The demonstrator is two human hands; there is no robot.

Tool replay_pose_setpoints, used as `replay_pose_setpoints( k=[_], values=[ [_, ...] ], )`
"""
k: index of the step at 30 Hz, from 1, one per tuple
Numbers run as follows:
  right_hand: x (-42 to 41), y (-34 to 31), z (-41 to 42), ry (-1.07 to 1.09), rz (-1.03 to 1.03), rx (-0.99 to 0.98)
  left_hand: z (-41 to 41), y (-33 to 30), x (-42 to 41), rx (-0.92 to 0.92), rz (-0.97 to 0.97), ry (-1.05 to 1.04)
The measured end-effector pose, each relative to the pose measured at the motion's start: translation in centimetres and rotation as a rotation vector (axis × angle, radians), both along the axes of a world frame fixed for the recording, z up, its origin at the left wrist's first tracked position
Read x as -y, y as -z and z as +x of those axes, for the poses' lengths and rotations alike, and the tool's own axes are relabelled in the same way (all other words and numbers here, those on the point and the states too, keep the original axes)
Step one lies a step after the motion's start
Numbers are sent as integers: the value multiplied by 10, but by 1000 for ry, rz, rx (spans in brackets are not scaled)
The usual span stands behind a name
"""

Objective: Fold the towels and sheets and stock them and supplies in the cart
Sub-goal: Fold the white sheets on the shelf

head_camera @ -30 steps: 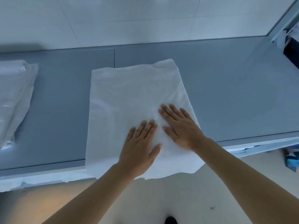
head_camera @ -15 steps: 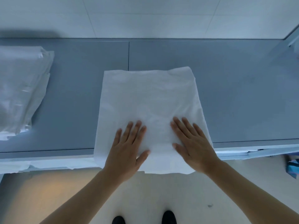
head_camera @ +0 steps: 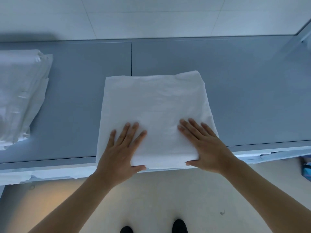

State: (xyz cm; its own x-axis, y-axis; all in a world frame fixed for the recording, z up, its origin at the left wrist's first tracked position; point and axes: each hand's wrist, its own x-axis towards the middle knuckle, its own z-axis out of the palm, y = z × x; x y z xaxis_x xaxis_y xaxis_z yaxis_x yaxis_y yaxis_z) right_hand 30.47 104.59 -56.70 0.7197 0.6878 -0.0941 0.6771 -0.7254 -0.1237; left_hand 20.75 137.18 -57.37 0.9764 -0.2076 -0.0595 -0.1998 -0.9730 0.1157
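Observation:
A folded white sheet lies flat on the grey table, its near edge at the table's front edge. My left hand rests on the sheet's near left part, fingers straight and spread, thumb along the near edge. On the near right part lies my right hand, fingers straight, thumb at the near edge. Both palms press the cloth down.
A stack of folded white linen sits at the table's left end. White cloth hangs below the table's front edge at left. A blue item stands on the floor at right. A tiled wall rises behind the table.
Both hands have slid apart and toward me along the sheet, from its middle to its near corners. The sheet's near edge no longer hangs over the table front.

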Motion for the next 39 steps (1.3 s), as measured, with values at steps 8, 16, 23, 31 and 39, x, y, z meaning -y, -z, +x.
replay_pose_setpoints(
  k=[8, 16, 23, 31, 39],
  values=[
    [0, 4, -17, -16, 55, 64, -17, -2, 5, 65, 4, 11],
    [-2, 10, -7, -47, 29, 84, -14, 2, 6, 75, 115, 13],
    [0, 8, -10, -100, 25, 144, -21, 5, 11, 125, 231, 23],
    [-7, -21, -48, -91, 59, 254, -44, -23, 11, 292, 62, 37],
    [-36, -150, 7, 141, 11, 248, 19, -168, -7, 205, 16, -183]
  ],
)
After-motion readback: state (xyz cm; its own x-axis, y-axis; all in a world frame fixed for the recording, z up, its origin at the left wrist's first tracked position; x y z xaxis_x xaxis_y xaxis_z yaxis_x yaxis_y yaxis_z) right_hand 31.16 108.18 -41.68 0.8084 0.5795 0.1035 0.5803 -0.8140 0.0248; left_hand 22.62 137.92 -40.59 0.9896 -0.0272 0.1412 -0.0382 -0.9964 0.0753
